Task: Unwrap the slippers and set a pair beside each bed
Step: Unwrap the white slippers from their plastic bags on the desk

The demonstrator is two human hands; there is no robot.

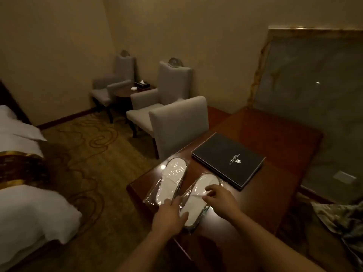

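Two packs of white slippers in clear plastic wrap lie side by side on the dark wooden desk (pixel 279 173). The left pack (pixel 172 177) sits near the desk's left edge; the right pack (pixel 198 195) lies beside it. My left hand (pixel 170 214) rests flat with fingers spread across the near ends of both packs. My right hand (pixel 218 199) hovers over the right pack's middle, fingers curled and apart, touching the wrap. A bed (pixel 23 203) with white bedding and a brown-gold runner stands at the left.
A black folder (pixel 227 160) lies on the desk behind the slippers. A grey chair (pixel 176 124) is tucked at the desk's far left side. Two grey armchairs flank a small round table (pixel 125 93) in the corner. Patterned carpet (pixel 88 163) lies between bed and desk.
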